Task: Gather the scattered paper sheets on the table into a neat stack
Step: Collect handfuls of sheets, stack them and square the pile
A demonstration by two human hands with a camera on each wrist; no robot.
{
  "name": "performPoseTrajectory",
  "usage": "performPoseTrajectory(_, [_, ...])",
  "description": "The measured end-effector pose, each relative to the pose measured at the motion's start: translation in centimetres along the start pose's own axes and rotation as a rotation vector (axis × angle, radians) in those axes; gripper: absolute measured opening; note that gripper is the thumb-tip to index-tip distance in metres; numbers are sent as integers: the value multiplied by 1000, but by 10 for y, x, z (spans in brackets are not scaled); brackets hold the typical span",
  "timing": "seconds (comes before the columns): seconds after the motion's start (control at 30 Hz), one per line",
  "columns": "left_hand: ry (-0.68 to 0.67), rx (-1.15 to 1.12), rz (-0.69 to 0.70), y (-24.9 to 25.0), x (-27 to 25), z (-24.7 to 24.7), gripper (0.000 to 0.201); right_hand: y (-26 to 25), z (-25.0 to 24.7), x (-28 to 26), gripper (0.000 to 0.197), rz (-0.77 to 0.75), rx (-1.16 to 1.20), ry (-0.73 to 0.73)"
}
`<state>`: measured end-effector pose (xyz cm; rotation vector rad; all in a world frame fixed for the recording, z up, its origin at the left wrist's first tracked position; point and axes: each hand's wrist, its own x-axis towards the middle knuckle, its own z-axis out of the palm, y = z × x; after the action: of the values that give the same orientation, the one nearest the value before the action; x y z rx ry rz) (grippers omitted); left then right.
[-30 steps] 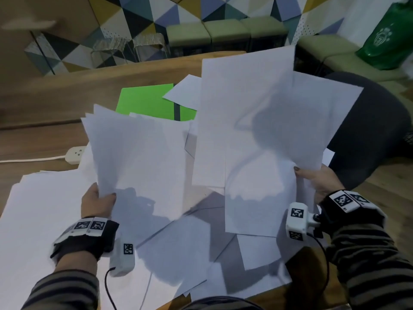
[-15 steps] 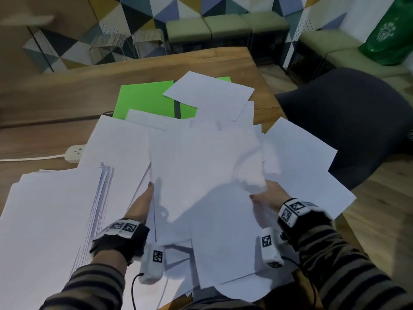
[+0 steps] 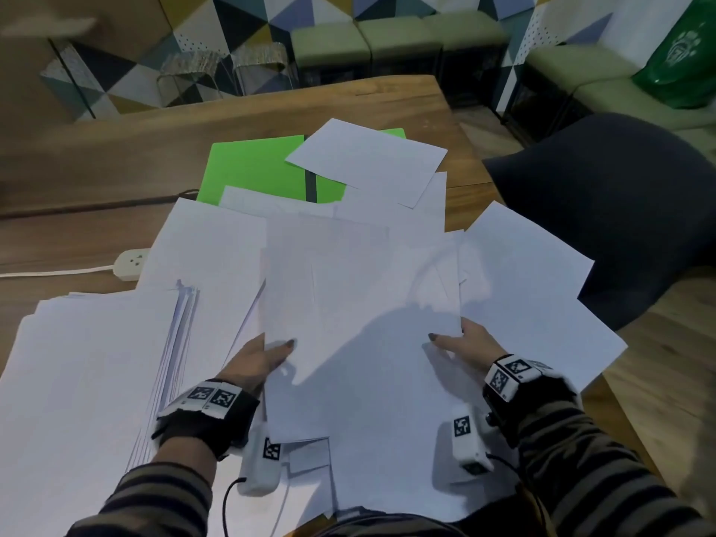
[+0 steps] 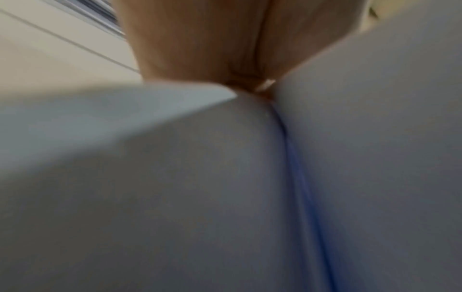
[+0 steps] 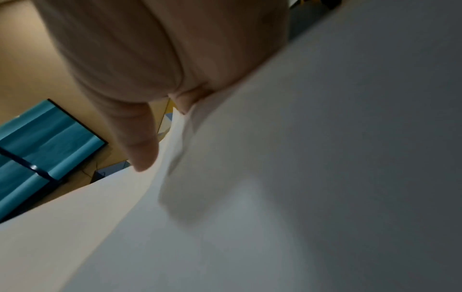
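A loose bundle of white paper sheets (image 3: 360, 304) lies over the scattered pile in the middle of the wooden table (image 3: 271, 110). My left hand (image 3: 267, 354) grips the bundle's left edge, thumb on top and fingers hidden underneath. My right hand (image 3: 457, 341) pinches its right edge the same way. In the left wrist view, my hand (image 4: 200, 39) meets blurred paper (image 4: 225, 177). The right wrist view shows my thumb (image 5: 135, 138) lying on a curved sheet (image 5: 300, 177). A thick, roughly squared stack (image 3: 89, 381) sits at the left.
A green folder (image 3: 255, 168) lies at the back, partly under a loose white sheet (image 3: 368, 160). More sheets (image 3: 523, 284) overhang the table's right edge beside a dark chair (image 3: 620, 207). A white power strip (image 3: 129, 261) with its cord lies at the left.
The sheets that both hands held raised a second ago have come down flat onto the pile. Both hands have moved inward, and the left thumb is now on top of the bundle.
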<state>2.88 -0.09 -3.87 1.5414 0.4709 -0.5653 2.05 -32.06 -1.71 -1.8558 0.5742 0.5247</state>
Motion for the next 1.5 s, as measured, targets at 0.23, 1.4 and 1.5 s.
performPoseTrajectory(0.23, [-31,46,82,-4,-2,31,39,8,34,3,52,-37,187,43])
performPoseTrajectory(1.4, [290,135,800,117,-59,66,15,-100,-13,-60,34,-766,632,164])
performPoseTrajectory(1.5, [385,183,940,140,-67,72,20,-115,-15,-68,28,-897,540,280])
